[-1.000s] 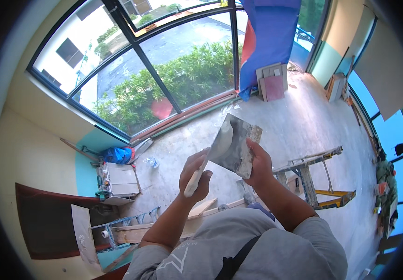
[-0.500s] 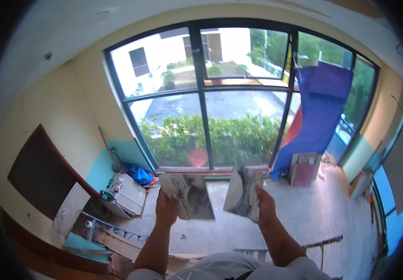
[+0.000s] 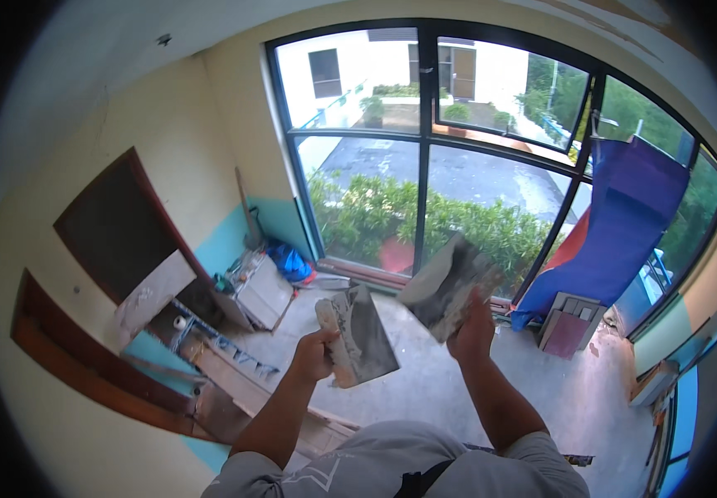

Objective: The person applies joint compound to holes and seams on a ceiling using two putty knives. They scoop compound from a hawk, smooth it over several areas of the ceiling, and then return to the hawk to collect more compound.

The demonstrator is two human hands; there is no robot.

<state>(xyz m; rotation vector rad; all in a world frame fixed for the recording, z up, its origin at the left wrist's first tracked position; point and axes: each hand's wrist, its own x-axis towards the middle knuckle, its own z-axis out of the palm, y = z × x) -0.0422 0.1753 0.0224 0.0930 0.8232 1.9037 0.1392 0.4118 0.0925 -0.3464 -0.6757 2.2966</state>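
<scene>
My left hand point(image 3: 315, 355) grips a wide putty blade point(image 3: 367, 336) by its light, compound-smeared handle; the grey steel has pale paste streaked on it. Higher and to the right, my right hand point(image 3: 471, 330) holds a second wide blade point(image 3: 446, 286), tilted, with a dark face and a crusty pale back edge. The two tools are apart, both raised in front of my body over the floor.
Ahead are a large black-framed window point(image 3: 421, 133), a blue hanging sheet point(image 3: 612, 216) and leaning boards point(image 3: 566, 325). Left are a doorway point(image 3: 126, 216), a paint-spattered ladder point(image 3: 209, 336), planks and a pile with a blue bag point(image 3: 290, 260). The pale floor point(image 3: 508, 390) lies below.
The two blades, together in both hands a second ago, are now apart. Since half a second ago the right one has risen and turned. The view has tilted upward and swung left.
</scene>
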